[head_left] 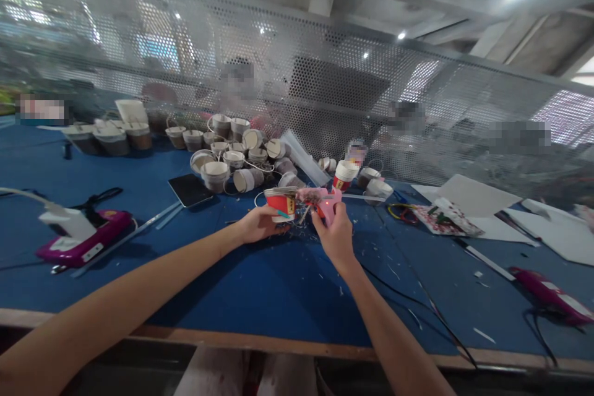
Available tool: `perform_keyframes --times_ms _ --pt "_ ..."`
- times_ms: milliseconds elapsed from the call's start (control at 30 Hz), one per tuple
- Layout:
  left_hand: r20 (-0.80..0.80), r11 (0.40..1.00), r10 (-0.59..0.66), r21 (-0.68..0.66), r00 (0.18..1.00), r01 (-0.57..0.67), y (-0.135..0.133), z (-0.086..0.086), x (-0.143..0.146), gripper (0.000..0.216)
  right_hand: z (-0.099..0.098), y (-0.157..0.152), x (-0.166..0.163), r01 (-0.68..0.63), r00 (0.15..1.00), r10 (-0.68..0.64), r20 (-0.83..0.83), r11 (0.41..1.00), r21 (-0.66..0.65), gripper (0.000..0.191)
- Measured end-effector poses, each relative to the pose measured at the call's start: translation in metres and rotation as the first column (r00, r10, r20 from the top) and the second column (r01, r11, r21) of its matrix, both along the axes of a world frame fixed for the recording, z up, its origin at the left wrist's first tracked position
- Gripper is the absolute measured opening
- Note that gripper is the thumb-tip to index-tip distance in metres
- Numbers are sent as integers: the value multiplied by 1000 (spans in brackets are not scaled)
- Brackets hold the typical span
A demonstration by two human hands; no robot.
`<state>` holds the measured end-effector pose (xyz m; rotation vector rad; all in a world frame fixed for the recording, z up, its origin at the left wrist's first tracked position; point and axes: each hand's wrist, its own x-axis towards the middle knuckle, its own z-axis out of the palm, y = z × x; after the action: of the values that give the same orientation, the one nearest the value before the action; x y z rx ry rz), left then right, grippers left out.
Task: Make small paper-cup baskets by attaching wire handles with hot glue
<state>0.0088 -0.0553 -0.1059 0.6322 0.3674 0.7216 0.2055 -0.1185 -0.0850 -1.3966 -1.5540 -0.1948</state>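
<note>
Fingers of my left hand (pixel 260 224) wrap round a red-and-white paper cup (pixel 281 203), held above the blue table. A pink glue gun (pixel 330 205) is gripped in my right hand (pixel 338 232), with a small light glowing on its body. Its front end points left at the cup's side, and a clear glue stick (pixel 366 197) sticks out of its back. Whether the nozzle touches the cup I cannot tell, as the spot is blurred. Just behind the gun stands another red-and-white paper cup (pixel 344 176).
Small buckets (pixel 216 176) with wire handles are piled at the back. A black phone (pixel 190 190) lies left of centre. Purple power strips (pixel 86 238) sit on both sides. Papers (pixel 477 198) and a patterned packet (pixel 448 218) lie right. A perforated metal screen (pixel 278 55) rises behind.
</note>
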Motion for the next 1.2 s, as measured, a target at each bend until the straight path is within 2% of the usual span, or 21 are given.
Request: perform_keyframes --times_ms 267,600,900,1200 --pt "-5 1000 -3 -13 1000 3 -1 1 -1 36 -1 1 1 23 1000 -23 9 1000 19 23" --pt "11 998 -23 64 1000 22 2 -2 -2 35 -1 1 1 4 999 -5 33 999 38 20" --pt "-30 1000 13 28 999 -12 1 -1 0 33 -1 0 0 -24 1000 24 11 999 24 20" --pt "-5 1000 13 17 1000 -13 1 -2 -1 33 -3 2 1 -19 1000 18 19 999 35 16"
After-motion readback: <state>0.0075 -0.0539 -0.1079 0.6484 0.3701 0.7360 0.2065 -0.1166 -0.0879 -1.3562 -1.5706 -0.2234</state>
